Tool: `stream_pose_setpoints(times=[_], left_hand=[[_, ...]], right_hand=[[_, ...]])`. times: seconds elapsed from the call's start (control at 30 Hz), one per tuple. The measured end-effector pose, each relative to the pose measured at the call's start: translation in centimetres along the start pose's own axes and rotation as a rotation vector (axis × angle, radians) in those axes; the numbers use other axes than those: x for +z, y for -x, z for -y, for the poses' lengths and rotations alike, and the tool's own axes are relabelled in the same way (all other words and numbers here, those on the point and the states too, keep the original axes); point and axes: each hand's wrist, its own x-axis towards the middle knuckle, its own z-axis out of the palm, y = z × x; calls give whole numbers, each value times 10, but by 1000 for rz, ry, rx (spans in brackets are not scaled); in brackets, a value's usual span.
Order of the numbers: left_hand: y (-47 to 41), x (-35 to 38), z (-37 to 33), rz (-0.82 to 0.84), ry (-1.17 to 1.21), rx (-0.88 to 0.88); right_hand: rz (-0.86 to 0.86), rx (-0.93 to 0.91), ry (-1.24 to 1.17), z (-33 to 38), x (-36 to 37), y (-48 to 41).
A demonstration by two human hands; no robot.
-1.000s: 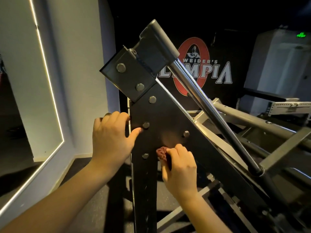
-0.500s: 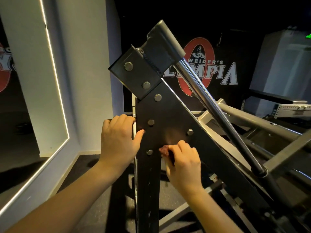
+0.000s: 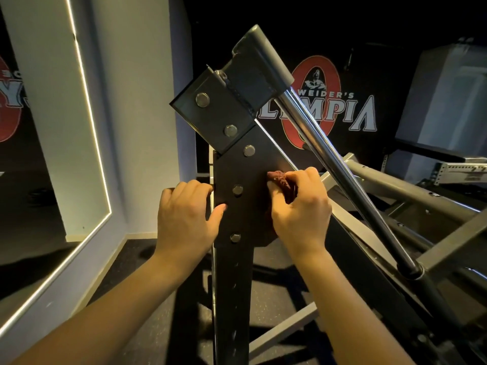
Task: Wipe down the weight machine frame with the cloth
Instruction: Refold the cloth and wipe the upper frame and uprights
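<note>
A dark bolted steel plate of the weight machine frame [image 3: 246,272] stands upright in front of me, with a chrome rod [image 3: 340,169] slanting down to the right from its top bracket. My right hand [image 3: 300,212] holds a small reddish cloth [image 3: 279,179] bunched in its fingers and presses it against the plate near the plate's right edge. My left hand [image 3: 184,217] grips the frame's left edge, fingers curled behind it and thumb lying on the front face beside a bolt.
A lit-edged mirror [image 3: 39,180] and a white pillar [image 3: 137,114] stand at the left. Grey frame bars [image 3: 411,191] of the machine cross at the right. A dark banner with a red logo [image 3: 316,101] hangs behind. Black rubber floor [image 3: 147,312] lies below.
My right hand has slid the cloth up the plate and to the right, from beside the lower bolt to near the right edge. The left hand keeps its grip on the frame's edge.
</note>
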Motion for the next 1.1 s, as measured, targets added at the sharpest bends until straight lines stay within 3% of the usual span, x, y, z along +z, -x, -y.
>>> stream_pose_setpoints(times=[0.07, 0.17, 0.37, 0.47, 0.57, 0.73, 0.93, 1.03, 1.1], left_hand=[[0, 0, 0, 3, 7, -2], [-1, -2, 0, 1, 3, 8], [-8, -7, 2, 45, -28, 22], [-22, -21, 6, 5, -17, 42], [-41, -41, 10, -107, -17, 61], [-78, -61, 15, -207, -65, 88], [-97, -53, 17, -163, -60, 110], [-99, -50, 18, -204, -35, 123], [-100, -49, 19, -210, -30, 118]], right_hand=[[54, -28, 6, 8, 6, 17], [264, -228, 123, 12, 8, 44], [-66, -13, -39, 17, 4, -23], [97, -110, -3, 19, 17, 23], [180, -173, 62, 13, 10, 12], [-98, -58, -109, 41, 2, -78], [-111, -237, -81, 63, 27, -57], [-101, -330, -27, 57, 16, -88], [-192, -301, -9, 61, 11, -124]])
